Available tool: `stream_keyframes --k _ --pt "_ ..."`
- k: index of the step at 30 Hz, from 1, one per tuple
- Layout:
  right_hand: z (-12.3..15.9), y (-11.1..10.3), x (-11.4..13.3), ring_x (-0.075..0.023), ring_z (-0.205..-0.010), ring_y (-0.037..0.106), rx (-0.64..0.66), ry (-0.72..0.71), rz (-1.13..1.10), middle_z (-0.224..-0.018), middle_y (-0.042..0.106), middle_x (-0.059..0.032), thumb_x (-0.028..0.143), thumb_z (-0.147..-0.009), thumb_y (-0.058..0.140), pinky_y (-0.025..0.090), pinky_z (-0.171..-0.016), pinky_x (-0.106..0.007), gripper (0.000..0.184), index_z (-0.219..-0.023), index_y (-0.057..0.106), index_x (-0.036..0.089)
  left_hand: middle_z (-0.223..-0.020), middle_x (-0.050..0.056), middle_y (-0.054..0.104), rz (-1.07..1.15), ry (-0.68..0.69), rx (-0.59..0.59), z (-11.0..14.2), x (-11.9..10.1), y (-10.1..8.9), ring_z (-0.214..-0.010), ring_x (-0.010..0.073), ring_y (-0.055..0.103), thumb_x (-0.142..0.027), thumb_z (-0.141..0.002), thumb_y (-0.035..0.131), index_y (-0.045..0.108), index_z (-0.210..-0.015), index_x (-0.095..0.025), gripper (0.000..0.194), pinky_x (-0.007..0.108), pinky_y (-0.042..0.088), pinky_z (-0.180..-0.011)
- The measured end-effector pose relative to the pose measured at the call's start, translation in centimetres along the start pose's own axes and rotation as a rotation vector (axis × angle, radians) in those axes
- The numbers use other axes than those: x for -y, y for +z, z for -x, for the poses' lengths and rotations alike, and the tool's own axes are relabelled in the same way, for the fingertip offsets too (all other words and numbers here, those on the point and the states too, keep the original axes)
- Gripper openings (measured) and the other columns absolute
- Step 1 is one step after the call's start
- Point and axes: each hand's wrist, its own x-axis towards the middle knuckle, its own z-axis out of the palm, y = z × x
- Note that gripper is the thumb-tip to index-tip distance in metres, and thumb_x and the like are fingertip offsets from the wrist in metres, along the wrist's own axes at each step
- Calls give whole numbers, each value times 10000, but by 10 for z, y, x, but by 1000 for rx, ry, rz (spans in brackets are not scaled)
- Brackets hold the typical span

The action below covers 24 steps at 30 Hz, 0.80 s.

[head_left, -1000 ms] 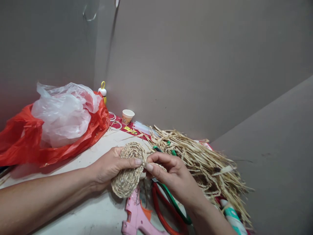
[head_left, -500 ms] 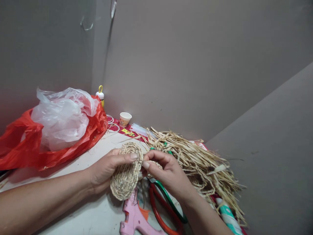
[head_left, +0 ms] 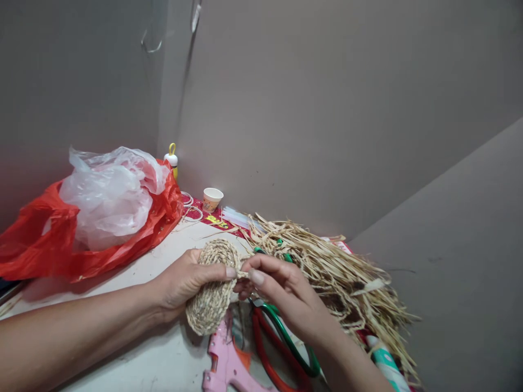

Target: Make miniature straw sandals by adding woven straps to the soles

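Note:
An oval coil of braided straw (head_left: 212, 305), shaped like a small sole, is gripped near its right edge by my left hand (head_left: 188, 280), thumb on the front and fingers behind. My right hand (head_left: 281, 286) pinches a straw braid (head_left: 243, 275) that comes off the coil's right edge. Below the coil lies a pink glue gun (head_left: 226, 359). Scissors with green and red handles (head_left: 286, 340) rest under my right hand, their blades partly hidden.
A heap of dry straw (head_left: 347, 277) spreads at the right. On the left sits a red plastic bag (head_left: 163, 218) with a clear bag (head_left: 110, 201). A paper cup (head_left: 213, 200), glue sticks (head_left: 235, 216) and a yellow-white bottle (head_left: 171, 159) stand or lie by the grey wall (head_left: 306, 109).
My right hand has drawn slightly to the right, away from the coil, so a short length of braid shows between the hands. The view has shifted a little.

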Motion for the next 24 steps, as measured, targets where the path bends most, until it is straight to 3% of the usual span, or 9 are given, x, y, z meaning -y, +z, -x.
stream_keyframes --k 8,13,16,20,24 --pt "-1 10 -3 -139 -660 511 -53 -6 212 -686 534 18 399 -969 346 414 -641 -253 314 -765 495 213 -681 76 680 -40 -13 -5 0 3 -2 -595 146 606 -187 -683 678 695 -811 -81 167 260 468 -623" --pt "-3 5 -7 -153 -664 557 -189 15 61 -708 559 7 446 -958 346 453 -630 -268 308 -787 475 223 -776 88 700 22 -6 19 0 -1 0 -701 174 644 -157 -673 686 691 -931 -91 266 296 484 -721" --pt "-2 1 -5 -155 -682 573 -267 -66 24 -753 604 -1 410 -938 418 459 -669 -280 221 -850 507 228 -769 80 693 45 -6 23 1 -2 1 -680 162 637 -158 -679 688 684 -927 -95 256 282 486 -689" --pt "1 2 0 -152 -706 557 -184 -132 211 -726 597 8 298 -864 549 430 -687 -270 103 -811 572 213 -710 63 673 22 -21 -8 1 0 -2 -603 141 611 -159 -670 694 675 -852 -94 193 252 470 -605" --pt "1 4 0 -133 -663 522 -112 -120 311 -680 581 14 263 -850 558 404 -654 -256 142 -733 595 190 -695 59 664 16 -27 -13 0 3 -4 -589 130 601 -155 -667 695 659 -793 -91 145 236 460 -593"
